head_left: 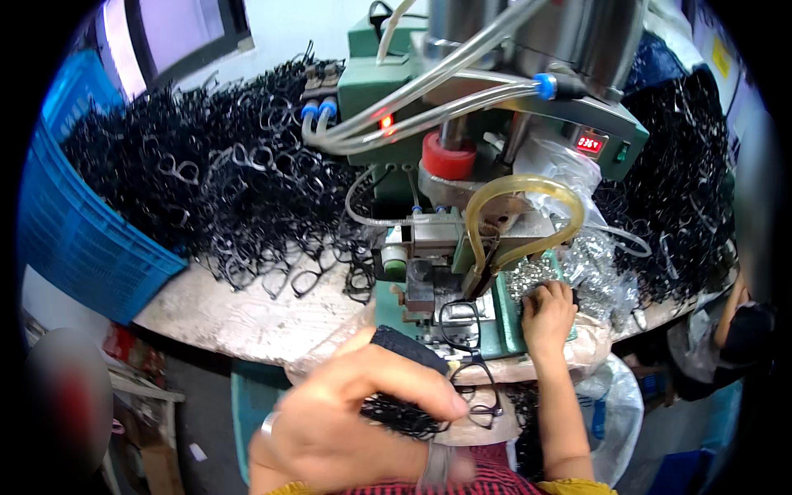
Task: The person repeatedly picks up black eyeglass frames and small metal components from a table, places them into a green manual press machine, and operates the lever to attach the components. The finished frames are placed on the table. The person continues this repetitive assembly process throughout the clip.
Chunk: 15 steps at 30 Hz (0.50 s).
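A black eyeglass frame point(474, 356) hangs lengthwise at the front of a green press, its upper rim over the metal fixture point(487, 310). My left hand point(346, 404), large and blurred by motion, is closed with its index fingertip at the lower rim; its thumb is not clear. To the right, my right hand point(549, 318) reaches into a green tray point(510, 318) of small shiny metal parts point(528, 279). Its fingers are curled together on the heap, and what lies between them is hidden.
Above the fixture stands the press point(371, 95) with clear hoses and a yellowish loop of tubing point(569, 198). A great pile of black eyeglass frames point(239, 165) and a blue crate point(91, 223) fill the left; another pile point(676, 198) lies right. A person's arm point(730, 313) shows far right.
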Tool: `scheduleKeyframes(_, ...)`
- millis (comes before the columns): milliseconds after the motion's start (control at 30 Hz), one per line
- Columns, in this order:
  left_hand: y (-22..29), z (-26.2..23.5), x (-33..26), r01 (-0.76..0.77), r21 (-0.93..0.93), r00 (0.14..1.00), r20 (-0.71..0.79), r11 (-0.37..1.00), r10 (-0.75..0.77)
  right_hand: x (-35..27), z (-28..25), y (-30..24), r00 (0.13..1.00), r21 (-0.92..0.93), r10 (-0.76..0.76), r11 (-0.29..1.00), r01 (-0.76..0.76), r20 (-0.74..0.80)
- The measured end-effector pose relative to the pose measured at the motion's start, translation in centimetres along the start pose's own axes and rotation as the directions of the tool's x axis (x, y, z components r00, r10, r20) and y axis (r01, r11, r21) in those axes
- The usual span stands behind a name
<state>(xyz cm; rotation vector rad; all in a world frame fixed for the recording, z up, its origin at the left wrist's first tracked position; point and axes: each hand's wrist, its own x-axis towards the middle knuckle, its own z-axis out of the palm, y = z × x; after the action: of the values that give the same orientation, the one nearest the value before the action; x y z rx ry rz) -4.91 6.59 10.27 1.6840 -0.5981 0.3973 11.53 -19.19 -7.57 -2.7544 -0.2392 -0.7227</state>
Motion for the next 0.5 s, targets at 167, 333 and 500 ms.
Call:
scheduleKeyframes(167,1.3,1.3,1.5,0.155,-0.482,0.983,-0.012,0.863,-0.183,-0.2,0.7,0.2,0.989,0.14,0.012,0.99,0.01,-0.151)
scheduleKeyframes(333,1.7,0.9,1.6,0.293,-0.52,0.955,0.118,0.802,-0.273,-0.2,0.9,0.8,0.985,0.221,0.006,0.975,0.033,-0.171)
scheduleKeyframes(500,1.5,0.6,1.5,0.342,-0.546,0.939,0.164,0.765,-0.302,-0.5,1.8,0.8,0.983,0.334,0.021,0.942,0.042,-0.182)
